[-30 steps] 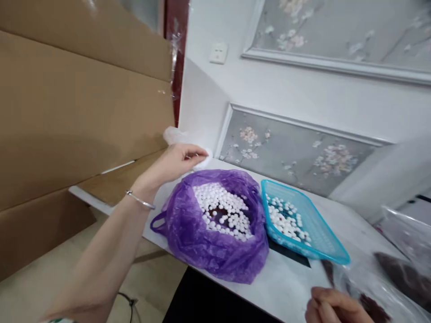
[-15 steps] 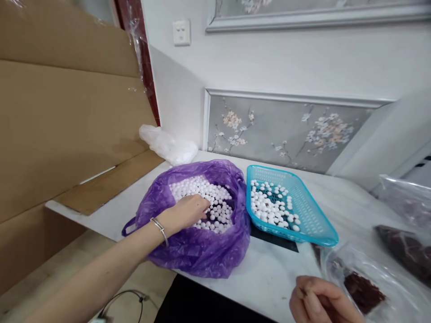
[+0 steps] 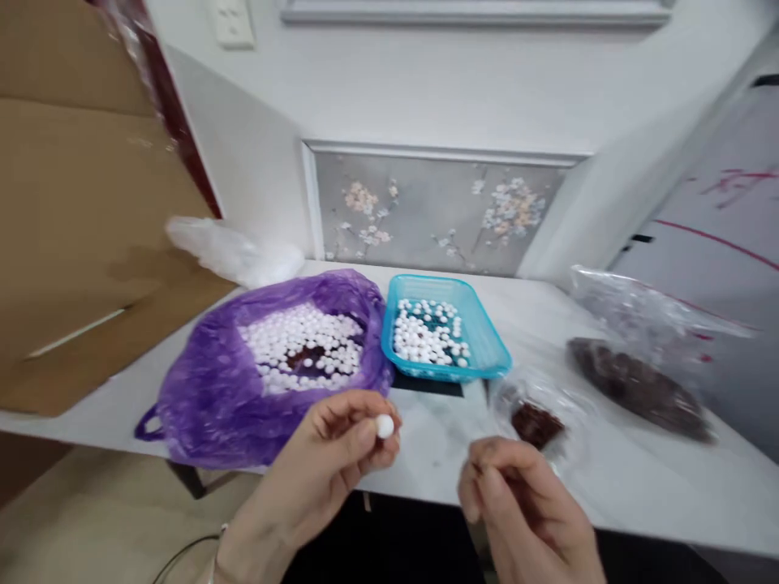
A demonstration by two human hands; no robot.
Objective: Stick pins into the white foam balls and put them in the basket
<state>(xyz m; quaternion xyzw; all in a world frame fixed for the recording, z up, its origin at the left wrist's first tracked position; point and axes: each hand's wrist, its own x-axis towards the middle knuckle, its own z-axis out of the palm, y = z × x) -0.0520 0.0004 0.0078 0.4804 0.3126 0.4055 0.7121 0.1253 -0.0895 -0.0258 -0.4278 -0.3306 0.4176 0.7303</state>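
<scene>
Between the thumb and fingers of my left hand [image 3: 341, 458] is a small white ball [image 3: 385, 426], held in front of the purple bag's near side. My right hand [image 3: 517, 495] is a short way to the right, thumb and forefinger pinched together; whatever they hold, if anything, is too small to make out. The open purple plastic bag [image 3: 207, 405] holds many white balls [image 3: 292, 332], with a dark reddish patch among them. Beside it stands a blue plastic basket [image 3: 487, 332] with more white balls [image 3: 419, 337] on its bottom.
Beyond my right hand, a clear plastic bag [image 3: 575, 405] holds dark red-brown bits [image 3: 535, 423]. Farther right lies a larger clear bag of dark brown material [image 3: 639, 385]. A white plastic bag [image 3: 237, 251] and cardboard [image 3: 79, 203] are at the left. The white table [image 3: 657, 478] meets a wall.
My left hand has come out of the purple bag towards me, now with a white ball in its fingers. My right hand stays pinched, nearer the left. The view has turned right.
</scene>
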